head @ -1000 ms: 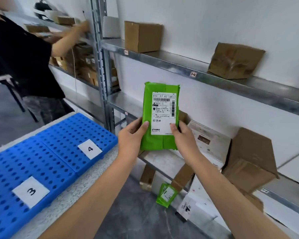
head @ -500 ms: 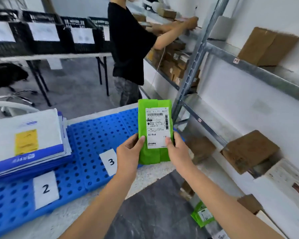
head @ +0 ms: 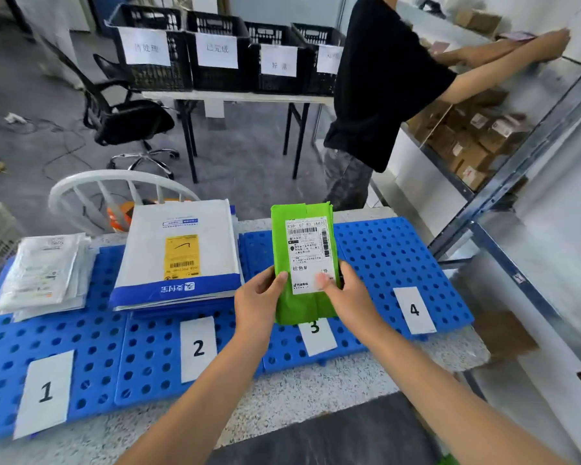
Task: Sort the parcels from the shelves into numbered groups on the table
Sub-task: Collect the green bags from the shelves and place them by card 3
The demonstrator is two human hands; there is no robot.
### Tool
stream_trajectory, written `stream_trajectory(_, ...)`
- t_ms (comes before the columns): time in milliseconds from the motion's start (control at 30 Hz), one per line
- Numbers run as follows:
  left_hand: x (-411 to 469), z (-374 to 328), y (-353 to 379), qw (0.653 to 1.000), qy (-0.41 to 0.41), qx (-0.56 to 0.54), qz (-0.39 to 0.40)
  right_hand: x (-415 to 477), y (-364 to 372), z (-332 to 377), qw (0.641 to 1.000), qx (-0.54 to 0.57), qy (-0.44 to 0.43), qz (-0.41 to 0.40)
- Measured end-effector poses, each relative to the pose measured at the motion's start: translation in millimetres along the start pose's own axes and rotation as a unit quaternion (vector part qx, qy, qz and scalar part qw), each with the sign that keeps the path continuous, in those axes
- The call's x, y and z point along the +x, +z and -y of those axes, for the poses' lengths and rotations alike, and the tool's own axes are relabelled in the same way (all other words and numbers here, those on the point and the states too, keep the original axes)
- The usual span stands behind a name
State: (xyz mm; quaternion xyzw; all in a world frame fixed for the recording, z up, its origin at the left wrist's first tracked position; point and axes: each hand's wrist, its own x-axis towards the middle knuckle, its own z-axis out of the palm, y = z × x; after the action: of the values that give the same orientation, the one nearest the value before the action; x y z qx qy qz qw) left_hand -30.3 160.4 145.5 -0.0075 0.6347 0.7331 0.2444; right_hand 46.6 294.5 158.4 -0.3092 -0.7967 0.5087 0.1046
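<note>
Above the white card marked 3 [head: 317, 333], both hands hold up a flat green plastic-wrapped parcel with a white label [head: 304, 263]. The left hand [head: 255, 298] pinches its left edge and the right hand [head: 344, 297] pinches its right edge. It looks light and a bit soft, maybe slippery, so the side edges are best to grip. Half a second ago it was beside the shelf post; now it is over the blue holey mat [head: 396, 256].
</note>
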Motion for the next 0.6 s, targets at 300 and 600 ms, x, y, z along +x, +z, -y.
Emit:
stream_trajectory(300, 51.4, 11.8, 4.6, 0.999, -0.027, 0.023, -0.038, 60.5, 20.6, -9.4, 0.996, -0.086, 0.011, 0.011)
stream_trajectory(600, 114.7, 24.0, 27.7, 0.991, -0.072, 0.049, -0.098, 144.8, 30.0, -33.7, 0.989, -0.115, 0.049, 0.082)
